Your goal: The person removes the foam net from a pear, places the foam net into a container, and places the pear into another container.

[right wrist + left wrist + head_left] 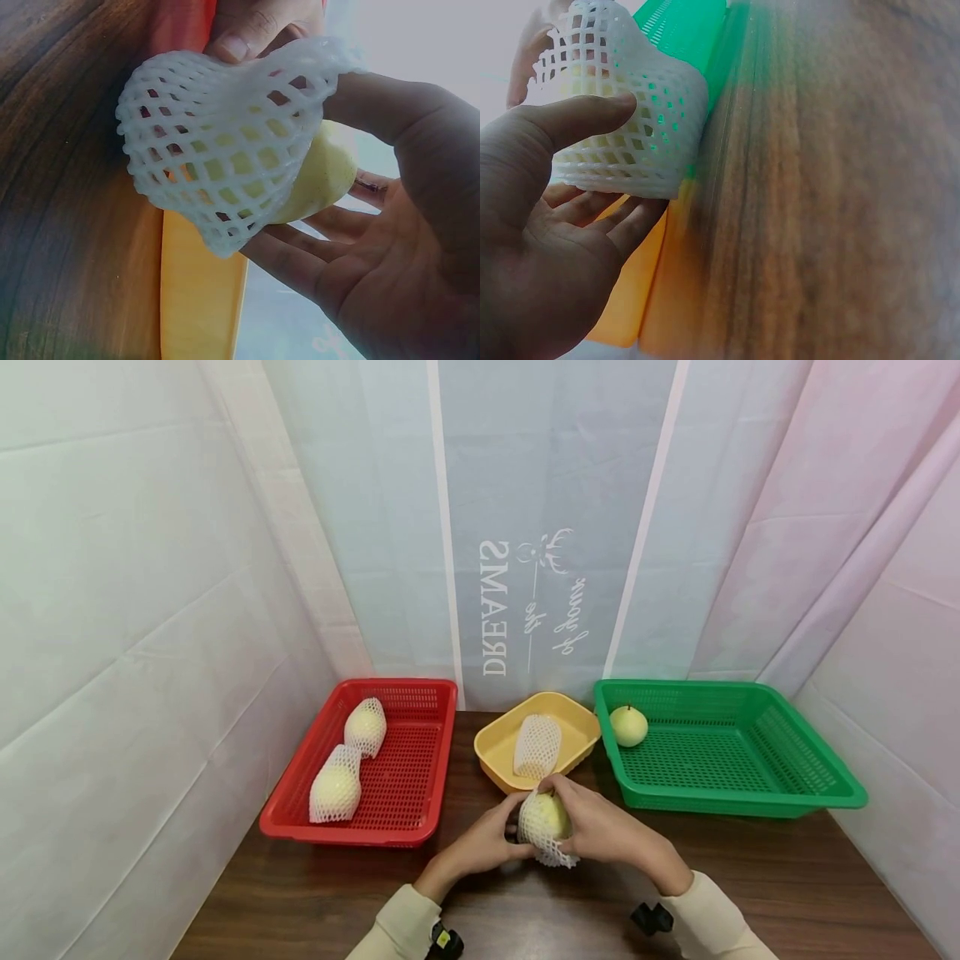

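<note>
A pale yellow pear [556, 815], partly inside a white foam net sleeve [536, 828], is held between both hands above the near side of the table. My left hand [491, 837] grips the netted side, its thumb [604, 116] lying across the mesh and its fingers under it. My right hand [603, 827] holds the pear from the other side, where bare yellow skin [330, 169] shows beside the net. In the right wrist view the net's loose end spreads out beyond the fruit. Part of the pear is hidden by mesh and fingers.
A yellow basin [495, 750] behind the hands holds a foam net [537, 743]. At left, a red basket [405, 793] contains two netted pears [335, 789]. The green basket [735, 760] at right holds one bare pear [628, 727]. A curtain hangs behind the wooden table [300, 902].
</note>
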`<state>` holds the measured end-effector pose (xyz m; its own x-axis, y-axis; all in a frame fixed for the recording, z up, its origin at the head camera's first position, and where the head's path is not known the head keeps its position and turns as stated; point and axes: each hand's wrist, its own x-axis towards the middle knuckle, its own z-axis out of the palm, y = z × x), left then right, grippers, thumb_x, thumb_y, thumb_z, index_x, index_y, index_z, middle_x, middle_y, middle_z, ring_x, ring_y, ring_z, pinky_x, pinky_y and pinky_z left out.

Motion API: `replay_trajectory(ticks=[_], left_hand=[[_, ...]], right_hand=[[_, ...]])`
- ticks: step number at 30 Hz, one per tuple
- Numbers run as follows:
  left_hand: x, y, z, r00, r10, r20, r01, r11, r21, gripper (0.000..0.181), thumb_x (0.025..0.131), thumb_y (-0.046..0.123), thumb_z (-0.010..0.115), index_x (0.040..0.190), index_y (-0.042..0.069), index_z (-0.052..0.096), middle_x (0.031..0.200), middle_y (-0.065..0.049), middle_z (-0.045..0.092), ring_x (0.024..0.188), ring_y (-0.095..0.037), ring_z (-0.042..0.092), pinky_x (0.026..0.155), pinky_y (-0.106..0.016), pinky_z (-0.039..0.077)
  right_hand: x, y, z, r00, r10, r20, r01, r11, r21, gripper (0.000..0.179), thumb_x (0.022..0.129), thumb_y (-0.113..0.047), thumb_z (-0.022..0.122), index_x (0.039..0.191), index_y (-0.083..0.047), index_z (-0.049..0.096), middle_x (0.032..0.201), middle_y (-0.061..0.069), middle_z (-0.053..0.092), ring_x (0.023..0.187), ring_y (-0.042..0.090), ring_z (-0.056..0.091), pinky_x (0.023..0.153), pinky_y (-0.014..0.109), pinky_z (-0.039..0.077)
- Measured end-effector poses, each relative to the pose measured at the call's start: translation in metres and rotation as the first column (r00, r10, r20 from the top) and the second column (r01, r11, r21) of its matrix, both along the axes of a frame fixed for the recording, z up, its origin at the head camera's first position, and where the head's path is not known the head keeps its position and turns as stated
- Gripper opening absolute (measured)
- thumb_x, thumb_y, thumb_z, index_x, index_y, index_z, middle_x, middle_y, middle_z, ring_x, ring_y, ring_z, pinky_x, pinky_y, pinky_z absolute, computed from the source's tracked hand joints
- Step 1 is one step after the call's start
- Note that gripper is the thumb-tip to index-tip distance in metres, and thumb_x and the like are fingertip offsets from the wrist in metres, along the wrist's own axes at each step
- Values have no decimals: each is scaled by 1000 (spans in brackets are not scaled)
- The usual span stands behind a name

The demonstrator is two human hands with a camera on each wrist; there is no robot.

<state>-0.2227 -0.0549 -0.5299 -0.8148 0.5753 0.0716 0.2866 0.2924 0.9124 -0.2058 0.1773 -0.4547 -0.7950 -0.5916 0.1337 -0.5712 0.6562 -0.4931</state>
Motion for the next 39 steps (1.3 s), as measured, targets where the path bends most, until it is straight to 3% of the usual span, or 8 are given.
replay_trajectory(ticks=[12, 20, 25, 32, 39], left_hand=[[0, 0, 1, 999, 27, 19, -27, 999, 28, 62, 96, 12, 81, 151, 16, 53, 149, -8, 61, 131, -24, 65, 100, -23, 54], [-1, -1, 0, 998, 57, -40, -55, 998, 39, 49, 96, 7, 77, 142, 10, 61, 141, -10, 68, 129, -24, 67, 104, -27, 55], [-1, -1, 0, 995, 83, -55, -82, 996, 30, 41, 96, 10, 78, 136, 11, 67, 132, -6, 75, 122, -17, 71, 100, -24, 55], [-2, -1, 1, 981, 140, -137, -140, 990, 8, 24, 97, 12, 77, 121, 13, 74, 112, -1, 82, 106, -5, 73, 89, -22, 55], [-2, 0, 5, 971, 168, -171, -167, 986, 20, 18, 98, 11, 77, 115, 13, 77, 109, 0, 81, 102, -4, 71, 87, -21, 56]], right_hand=[[0, 1, 6, 999, -18, -29, 18, 1000, -21, 73, 75, -9, 93, 133, -10, 48, 122, 7, 64, 106, 19, 64, 84, 35, 56], [-2, 3, 8, 999, -43, -25, 43, 999, -14, 74, 76, -15, 93, 137, -13, 53, 126, 6, 64, 112, 20, 62, 87, 37, 56], [-3, 4, 11, 999, -36, -30, 36, 999, -14, 71, 76, -16, 93, 136, -12, 55, 126, 6, 64, 111, 19, 62, 86, 35, 56], [-3, 6, 15, 999, -41, -32, 40, 999, -28, 70, 77, -16, 92, 136, -13, 55, 128, 5, 65, 107, 16, 63, 82, 31, 56], [-4, 9, 20, 996, -45, -82, 42, 998, -39, 70, 76, -18, 93, 134, -14, 56, 125, 2, 66, 106, 14, 64, 84, 32, 57]])
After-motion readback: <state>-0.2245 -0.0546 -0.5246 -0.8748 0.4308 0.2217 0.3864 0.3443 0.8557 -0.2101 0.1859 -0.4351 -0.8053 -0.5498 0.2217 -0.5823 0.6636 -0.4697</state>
